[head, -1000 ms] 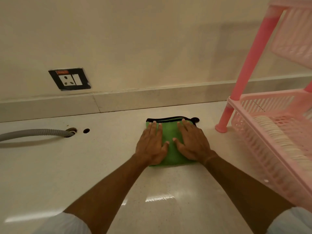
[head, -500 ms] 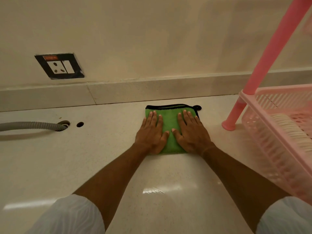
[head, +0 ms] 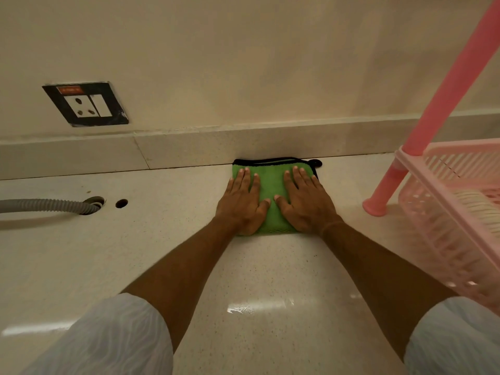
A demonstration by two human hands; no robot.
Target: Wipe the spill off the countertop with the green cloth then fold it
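Fuzzy green cloth [head: 272, 190], glossy speckled stone tabletop [head: 259, 280], shiny pink plastic rack [head: 443, 201] at 3 o'clock, ribbed grey hose [head: 46, 205].

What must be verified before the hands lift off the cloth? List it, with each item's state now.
1. Cloth folded into a compact rectangle: ok, with its black-trimmed edge at the back.
2. Left hand flat on the cloth, fingers spread: ok.
3. Right hand flat on the cloth, beside the left: ok.
4. Cloth apart from the pink rack: ok, bare countertop lies between them.
5. Spill wiped off the countertop: cannot tell; a bright streak near the sleeves may be glare or wetness.
6. Cloth apart from the hose and holes on the left: ok.
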